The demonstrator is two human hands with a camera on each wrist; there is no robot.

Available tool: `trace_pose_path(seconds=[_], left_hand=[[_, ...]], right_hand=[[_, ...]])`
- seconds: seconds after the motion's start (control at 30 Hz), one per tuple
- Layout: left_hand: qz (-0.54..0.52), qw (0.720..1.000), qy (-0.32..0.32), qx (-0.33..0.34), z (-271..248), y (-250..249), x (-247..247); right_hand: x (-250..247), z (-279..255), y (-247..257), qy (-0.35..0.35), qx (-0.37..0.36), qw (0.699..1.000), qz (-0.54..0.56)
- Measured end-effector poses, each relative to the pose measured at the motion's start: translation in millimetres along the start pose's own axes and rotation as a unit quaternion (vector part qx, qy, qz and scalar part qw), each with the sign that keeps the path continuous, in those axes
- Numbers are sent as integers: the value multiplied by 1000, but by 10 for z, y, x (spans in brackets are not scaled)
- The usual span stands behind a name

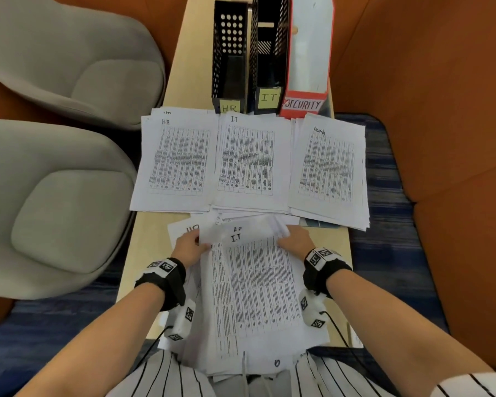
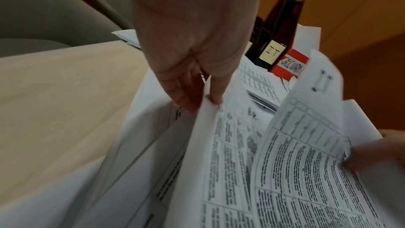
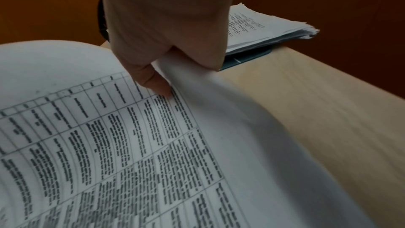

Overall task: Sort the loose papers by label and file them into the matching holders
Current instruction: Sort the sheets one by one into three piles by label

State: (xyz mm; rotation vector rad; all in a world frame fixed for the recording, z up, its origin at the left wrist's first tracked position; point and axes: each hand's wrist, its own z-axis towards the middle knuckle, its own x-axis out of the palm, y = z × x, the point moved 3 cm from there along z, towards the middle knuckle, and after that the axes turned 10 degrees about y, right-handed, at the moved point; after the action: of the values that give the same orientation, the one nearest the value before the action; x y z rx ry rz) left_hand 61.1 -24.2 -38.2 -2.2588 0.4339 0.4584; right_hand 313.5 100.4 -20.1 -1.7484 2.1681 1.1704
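Both hands, left hand (image 1: 187, 245) and right hand (image 1: 295, 239), are pinching the I.T sheet (image 1: 255, 282) (lower centre); I'd be peeling slowly toward the I.T pile (image 1: 249, 161).

Handwritten "H.R" on the white printed sheet topping the left pile (image 1: 174, 161), "I.T" atop the middle pile (image 1: 249, 161) beside it, "I.T" on the lifted white sheet (image 1: 255, 282) nearer than those piles; behind them, "HR" on the yellow note of the left black mesh holder (image 1: 229, 67), "IT" on the middle black holder (image 1: 269, 67), "SECURITY" on the red cardboard holder (image 1: 307, 90).

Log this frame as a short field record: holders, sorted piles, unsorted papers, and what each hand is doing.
holders: three at the table's far end, labelled HR, IT, SECURITY
sorted piles: HR pile, IT pile, Security pile, one before each holder
unsorted stack: near edge, top sheet marked I.T
left hand: pinches a sheet's left edge
right hand: grips the lifted top sheet's corner
filing: no papers visibly in the black holders
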Motion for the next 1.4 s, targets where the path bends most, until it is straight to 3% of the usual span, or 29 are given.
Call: trace_pose_path(seconds=[0.07, 0.13, 0.17, 0.23, 0.3, 0.33, 0.43, 0.53, 0.6, 0.67, 0.73, 0.8, 0.87, 0.93, 1.03, 1.1, 1.2, 1.27, 1.3, 1.33, 1.4], left_hand=[[-30, 999, -23, 19, -10, -83, -18], [-158, 984, -74, 40, -77, -215, -106], [-233, 969, -63, 52, -110, -312, -141], [-288, 954, 38, 67, -172, -538, -148], [-218, 962, 139, 82, -235, -746, -113], [-187, 968, 144, 83, -201, -772, -119], [-227, 971, 34, 65, -23, -736, -299], [-374, 926, -40, 26, 124, -701, -528], [-408, 911, -63, 3, 218, -690, -629], [-372, 927, -47, -8, 271, -671, -664], [-293, 955, 14, -52, 286, -579, -578], [-144, 981, 76, -108, 198, -468, -429], [-17, 981, 126, -150, 184, -306, -259], [-1, 982, 115, -151, 216, -173, -124], [-32, 992, 34, -121, 187, -139, -56], [-42, 994, 2, -103, 184, -109, -35], [-119, 990, 26, -74, 216, -66, -16], [-207, 974, 76, -45, 178, -102, -5], [-230, 968, 102, -24, 152, -138, -5], [-237, 963, 125, 0, 129, -172, -8], [-227, 959, 165, 45, 94, -265, -26]], right_hand=[[-76, 25, -2, -43, 18, 997, 56], [-204, 34, 8, -102, 40, 974, 197], [-270, 41, 53, -118, 37, 957, 261], [-407, 57, 237, -107, 23, 930, 351], [-562, 83, 486, -81, -10, 908, 412], [-638, 98, 609, -70, -30, 893, 443], [-774, 160, 804, -32, -88, 857, 507], [-636, 174, 731, 105, -58, 901, 416], [-384, 142, 615, 199, -12, 910, 365], [-206, 191, 490, 184, 22, 901, 392], [-158, 311, 378, 109, 50, 877, 465], [-206, 388, 352, 68, 89, 847, 520], [-318, 479, 373, 42, 96, 848, 519], [-467, 614, 431, 25, 70, 833, 548], [-668, 703, 558, 4, 9, 786, 618], [-676, 647, 623, 2, 2, 803, 596], [-492, 546, 508, 9, 57, 877, 478], [-321, 478, 344, -56, 108, 932, 342], [-253, 440, 307, -105, 101, 952, 270], [-197, 379, 337, -136, 42, 969, 203], [-55, 266, 502, -87, -130, 984, 85]])
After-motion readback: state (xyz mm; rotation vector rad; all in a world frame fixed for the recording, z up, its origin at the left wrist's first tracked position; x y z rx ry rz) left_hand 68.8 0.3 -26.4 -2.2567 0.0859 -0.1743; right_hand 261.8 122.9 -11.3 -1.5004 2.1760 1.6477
